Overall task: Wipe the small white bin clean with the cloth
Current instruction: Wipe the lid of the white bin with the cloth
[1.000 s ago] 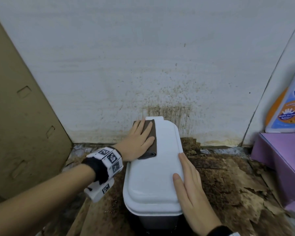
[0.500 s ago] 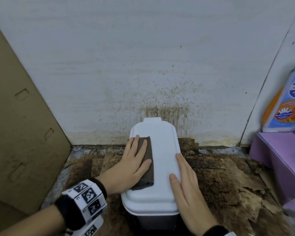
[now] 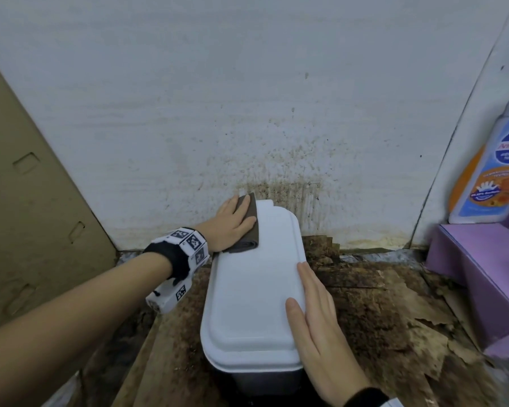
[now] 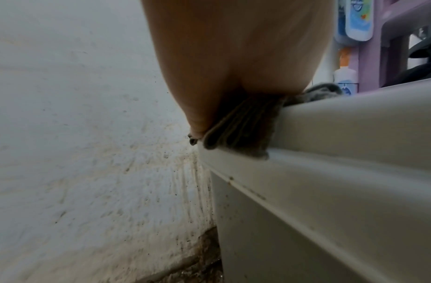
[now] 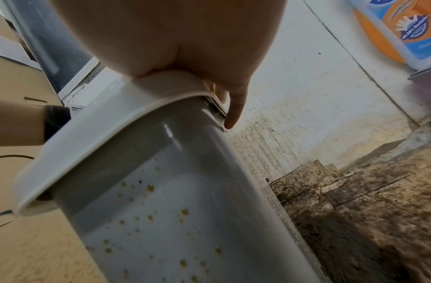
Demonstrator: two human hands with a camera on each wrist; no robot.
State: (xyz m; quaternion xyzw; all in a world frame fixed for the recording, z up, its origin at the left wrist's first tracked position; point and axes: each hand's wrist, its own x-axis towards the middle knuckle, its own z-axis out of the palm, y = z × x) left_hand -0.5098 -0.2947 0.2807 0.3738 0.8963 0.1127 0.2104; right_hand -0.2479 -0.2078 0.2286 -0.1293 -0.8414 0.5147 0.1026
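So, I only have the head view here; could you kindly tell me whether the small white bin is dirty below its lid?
Observer: Yes. In the right wrist view, the small white bin's grey side wall carries scattered yellowish-brown spots below the white plastic lid.
Operator: Thank you. And on the other side?
Observer: In the left wrist view, the folded brown cloth drapes over the lid's raised edge onto its lower rim, pressed under the left hand.
Operator: Anything else I am missing?
Observer: The right hand rests its palm on the lid's corner, with one finger hanging past the edge.
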